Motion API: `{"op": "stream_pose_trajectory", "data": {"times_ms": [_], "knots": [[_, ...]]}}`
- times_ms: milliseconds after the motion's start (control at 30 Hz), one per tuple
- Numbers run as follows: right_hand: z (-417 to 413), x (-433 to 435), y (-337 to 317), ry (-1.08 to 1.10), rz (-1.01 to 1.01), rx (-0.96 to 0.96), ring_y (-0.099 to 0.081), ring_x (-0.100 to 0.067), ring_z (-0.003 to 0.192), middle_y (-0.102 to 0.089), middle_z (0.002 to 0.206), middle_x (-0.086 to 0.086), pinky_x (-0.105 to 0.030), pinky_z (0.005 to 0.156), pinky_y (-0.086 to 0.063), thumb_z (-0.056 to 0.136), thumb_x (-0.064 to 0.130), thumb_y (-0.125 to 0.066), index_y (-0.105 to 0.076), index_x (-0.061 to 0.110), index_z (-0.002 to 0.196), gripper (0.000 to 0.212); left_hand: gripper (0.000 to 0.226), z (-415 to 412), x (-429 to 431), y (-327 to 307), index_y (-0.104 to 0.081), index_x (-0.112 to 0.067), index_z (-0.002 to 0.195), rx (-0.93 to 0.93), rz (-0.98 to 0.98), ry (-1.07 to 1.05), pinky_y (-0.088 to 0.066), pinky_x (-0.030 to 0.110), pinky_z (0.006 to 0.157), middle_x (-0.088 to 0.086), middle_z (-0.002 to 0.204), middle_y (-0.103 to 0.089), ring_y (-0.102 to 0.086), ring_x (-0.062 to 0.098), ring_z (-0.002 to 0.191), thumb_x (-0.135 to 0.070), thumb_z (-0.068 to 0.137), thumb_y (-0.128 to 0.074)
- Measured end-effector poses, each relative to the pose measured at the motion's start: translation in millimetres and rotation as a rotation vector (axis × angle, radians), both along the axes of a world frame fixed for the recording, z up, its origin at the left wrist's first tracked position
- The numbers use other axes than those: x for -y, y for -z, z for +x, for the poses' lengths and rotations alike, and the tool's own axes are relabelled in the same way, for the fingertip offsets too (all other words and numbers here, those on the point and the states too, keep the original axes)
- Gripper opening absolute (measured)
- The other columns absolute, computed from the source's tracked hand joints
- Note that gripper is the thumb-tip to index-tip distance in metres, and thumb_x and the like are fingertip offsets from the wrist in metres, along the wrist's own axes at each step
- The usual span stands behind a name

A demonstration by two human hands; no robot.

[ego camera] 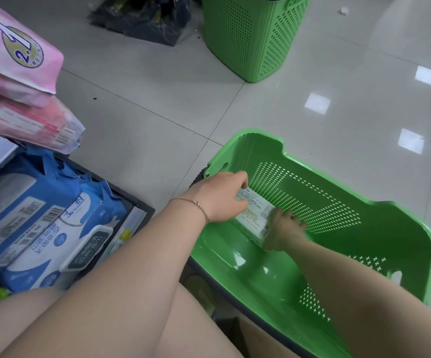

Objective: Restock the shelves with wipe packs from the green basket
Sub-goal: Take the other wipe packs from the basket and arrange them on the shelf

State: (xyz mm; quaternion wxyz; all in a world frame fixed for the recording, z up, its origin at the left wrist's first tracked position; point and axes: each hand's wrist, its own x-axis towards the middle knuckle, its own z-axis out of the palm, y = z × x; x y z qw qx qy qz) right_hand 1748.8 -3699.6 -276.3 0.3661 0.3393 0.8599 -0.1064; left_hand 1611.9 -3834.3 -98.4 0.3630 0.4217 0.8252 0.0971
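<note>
Green basket (364, 192), open-topped, perforated walls, stands on the tiled floor (157, 112) at lower right of the view. Inside it, against the near-left wall, one wipe pack (254, 211), white label with fine print facing up, tilted on its edge; no other pack can be made out in the basket. Left hand (222, 196), a thin chain bracelet (196, 204) at the wrist, reaches over the basket's left rim, its fingers (237, 178) curled down over the upper-left end of the pack and closed on it. Right hand (284, 231) reaches deep into the basket from the lower right, its fingers (290, 218) wrapped round the pack's lower-right end, likewise closed on it. Both forearms are bare. Second green basket (245, 40), taller, same perforated make, stands on the floor at top centre, well apart from the first. Just beside it, to the left, a dark plastic bundle (142, 16), contents not legible. Shelf unit at left edge: lowest level holds blue-and-white wipe packs (54, 228), lying flat in a dark tray (137, 202), flip lids showing; above them, pink packs (15, 60) stacked and overhanging the shelf front, a barcode visible on the lower one.
</note>
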Motion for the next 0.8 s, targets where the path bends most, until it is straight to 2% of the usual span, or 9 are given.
{"op": "stream_pose_trajectory", "data": {"times_ms": [133,167,233,300,367,500,600,700,800], "knots": [[-24.0,-10.1,-37.9,-0.011,-0.12,0.024,-0.043,-0.031,0.11,-0.047,0.113,-0.009,-0.052,0.096,-0.044,0.059,0.044,-0.074,-0.041,0.022,0.128,0.079,0.036,1.7,-0.5,1.5,-0.044,-0.021,0.128,-0.004,0.027,0.009,-0.044,0.031,0.078,-0.004,0.116,-0.049,-0.053,0.015,0.096,-0.029,0.094,-0.051],[-29.2,-12.7,-47.6,-0.044,-0.127,0.036,-0.045,-0.031,0.109,-0.048,0.11,-0.008,-0.051,0.095,-0.044,0.058,0.048,-0.071,-0.043,0.022,0.128,0.08,0.036,2.1,1.4,1.7,-0.044,-0.021,0.129,-0.003,0.036,0.005,-0.043,0.03,0.077,-0.004,0.116,-0.048,-0.051,0.012,0.092,-0.027,0.094,-0.05],[-37.1,-17.1,-72.9,-0.078,-0.136,0.049,-0.047,-0.035,0.114,-0.052,0.116,-0.011,-0.053,0.098,-0.042,0.057,0.05,-0.068,-0.047,0.018,0.127,0.08,0.035,3.0,6.6,0.8,-0.044,-0.02,0.128,-0.011,0.067,-0.02,-0.039,0.027,0.075,-0.003,0.117,-0.048,-0.044,0.007,0.078,-0.025,0.094,-0.05],[-42.4,-23.3,-104.0,-0.118,-0.129,0.037,-0.051,-0.035,0.111,-0.056,0.12,-0.011,-0.051,0.096,-0.044,0.059,0.048,-0.069,-0.053,0.015,0.122,0.073,0.033,4.9,11.5,-2.6,-0.045,-0.02,0.127,-0.041,0.103,-0.057,-0.041,0.028,0.076,-0.002,0.119,-0.05,-0.042,0.008,0.075,-0.023,0.094,-0.049],[-46.9,-28.4,-140.7,-0.166,-0.138,0.044,-0.054,-0.031,0.109,-0.059,0.121,-0.011,-0.046,0.093,-0.047,0.066,0.045,-0.069,-0.059,0.014,0.118,0.062,0.032,8.7,15.2,-10.8,-0.046,-0.021,0.126,-0.098,0.116,-0.062,-0.046,0.033,0.081,-0.001,0.121,-0.052,-0.049,0.012,0.083,-0.022,0.094,-0.048],[-53.0,-30.4,-225.1,-0.219,-0.203,0.087,-0.043,-0.032,0.127,-0.047,0.138,-0.013,-0.051,0.103,-0.035,0.083,0.039,-0.06,-0.05,0.012,0.132,0.057,0.038,12.1,16.8,-37.6,-0.044,-0.02,0.131,-0.207,0.059,0.029,-0.045,0.036,0.094,0.0,0.132,-0.049,-0.052,0.019,0.111,-0.024,0.093,-0.05],[-55.2,-24.3,-291.2,-0.244,-0.199,0.051,-0.046,-0.031,0.122,-0.047,0.138,-0.013,-0.045,0.098,-0.039,0.089,0.036,-0.054,-0.047,0.01,0.133,0.051,0.056,12.7,15.5,-66.6,-0.04,-0.02,0.134,-0.239,0.093,0.028,-0.043,0.039,0.1,0.001,0.137,-0.045,-0.049,0.019,0.119,-0.039,0.087,-0.062],[-54.4,-7.3,-352.7,-0.255,-0.199,-0.05,-0.047,-0.03,0.118,-0.049,0.129,-0.01,-0.033,0.084,-0.036,0.099,0.03,-0.04,-0.047,0.008,0.13,0.039,0.085,20.5,16.7,-98.1,-0.036,-0.018,0.137,-0.228,0.153,0.022,-0.042,0.042,0.102,0.0,0.138,-0.043,-0.046,0.018,0.122,-0.053,0.07,-0.075],[-57.3,13.7,-401.5,-0.24,-0.166,-0.195,-0.046,-0.032,0.12,-0.048,0.127,-0.009,-0.034,0.083,-0.034,0.098,0.038,-0.038,-0.048,0.01,0.125,0.041,0.105,31.6,26.6,-124.7,-0.034,-0.022,0.134,-0.231,0.291,-0.063,-0.041,0.045,0.101,-0.003,0.132,-0.045,-0.046,0.017,0.119,-0.061,0.05,-0.083]]}}
